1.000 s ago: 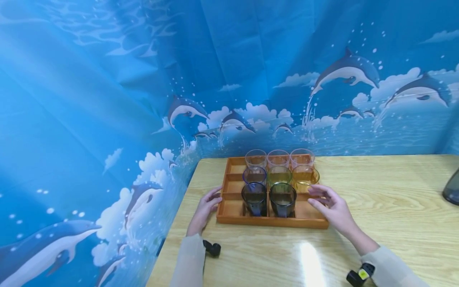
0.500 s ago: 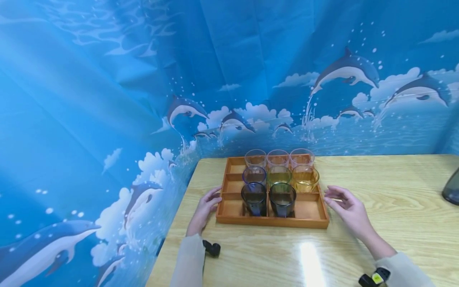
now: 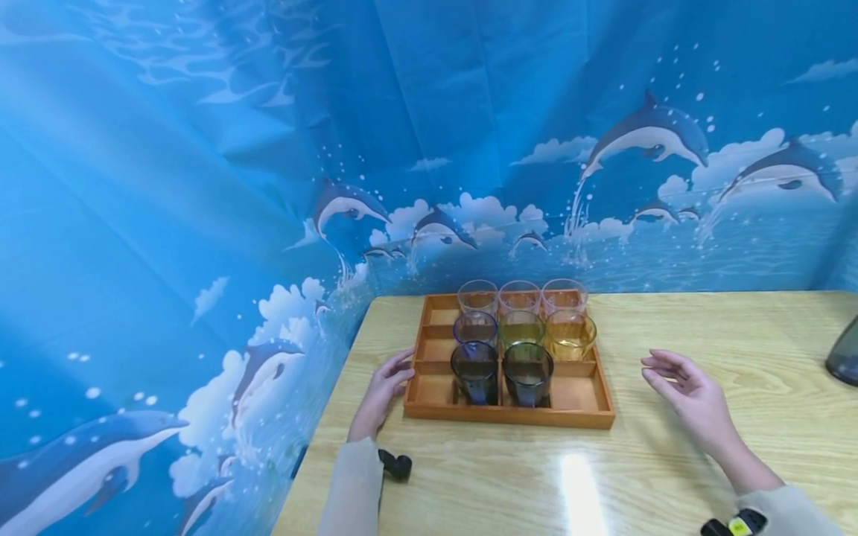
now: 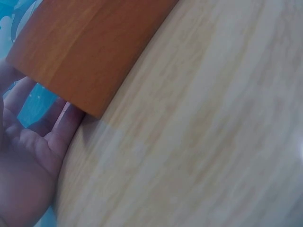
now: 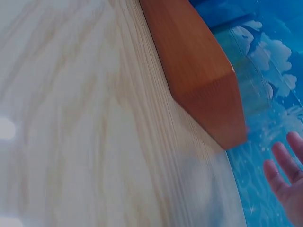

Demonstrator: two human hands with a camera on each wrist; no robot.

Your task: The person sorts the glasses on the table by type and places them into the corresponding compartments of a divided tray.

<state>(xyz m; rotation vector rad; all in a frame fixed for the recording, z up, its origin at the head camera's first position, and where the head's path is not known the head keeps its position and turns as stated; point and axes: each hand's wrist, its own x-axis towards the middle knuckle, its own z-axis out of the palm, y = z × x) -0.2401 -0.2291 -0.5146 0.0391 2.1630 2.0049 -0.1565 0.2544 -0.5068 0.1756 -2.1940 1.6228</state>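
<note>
A brown wooden tray (image 3: 509,418) with compartments stands on the table, holding several upright glasses. Two dark glasses, one at left (image 3: 474,383) and the other beside it (image 3: 529,383), occupy its front row. Behind them are a blue-rimmed glass (image 3: 475,325), a green glass (image 3: 522,327) and a yellow glass (image 3: 571,344). Pale pink glasses (image 3: 565,292) fill three back places. My left hand (image 3: 382,391) touches the tray's left side with relaxed fingers. Off to the right of the tray, my right hand (image 3: 693,402) hovers with loosely bent fingers, holding nothing.
A dark, partly cropped object (image 3: 847,357) stands at the table's far right. The wood-grain table (image 3: 757,327) meets a blue dolphin-print backdrop (image 3: 469,149) behind and at left. Small black devices are on both wrists.
My right hand has drawn away from the yellow glass and moved rightward, clear of the tray. The left hand, tray and glasses have stayed where they were.
</note>
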